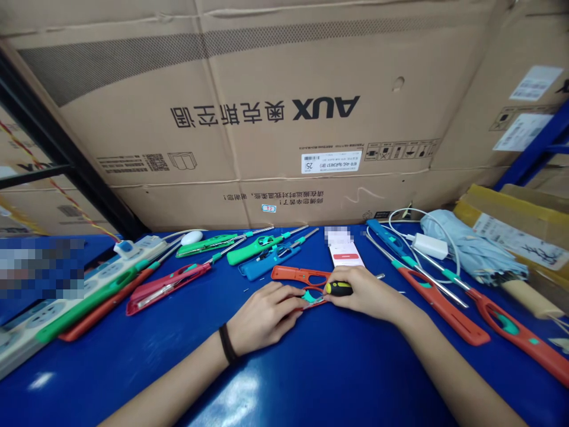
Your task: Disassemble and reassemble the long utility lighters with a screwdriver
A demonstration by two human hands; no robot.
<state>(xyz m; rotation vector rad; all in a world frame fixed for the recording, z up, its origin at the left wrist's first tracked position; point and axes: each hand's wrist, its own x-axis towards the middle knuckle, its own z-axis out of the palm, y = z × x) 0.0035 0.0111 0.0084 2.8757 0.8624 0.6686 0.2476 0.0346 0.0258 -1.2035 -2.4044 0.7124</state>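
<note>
1. Gripping of a black-and-yellow screwdriver [338,289] is done by the right hand [368,295], its fingers [353,277] curled closed around the handle; the tip is hidden.
2. A teal plastic part [310,298] is pinched by the fingertips [291,292] of the left hand [264,317], just beside the screwdriver.
3. An orange lighter casing [296,274] is laid just beyond the hands.
4. Long lighters are spread on both sides: a red lighter [169,289], a green lighter [260,249], a blue lighter [271,262], an orange lighter [444,311].
5. A white charger [430,246], a folded umbrella [471,252] and a power strip [26,332] are placed on the blue table [311,367], with an AUX carton [267,107] behind.
</note>
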